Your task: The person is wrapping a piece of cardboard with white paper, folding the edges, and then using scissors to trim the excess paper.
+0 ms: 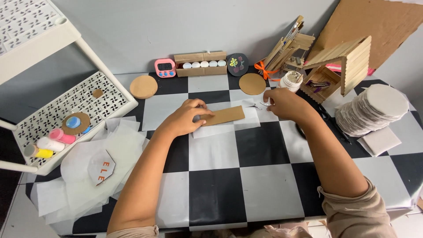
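Cardboard strip on the checked table (220, 185).
My left hand (187, 118) pinches the strip (224, 116) over white paper (246, 121); my right hand (282, 103) is curled, its hold unclear.

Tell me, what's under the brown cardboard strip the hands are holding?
White paper sheets lie under the brown cardboard strip, on the checkered table. The left hand covers the strip's left end, so what is beneath there stays hidden. The right hand is beside it.
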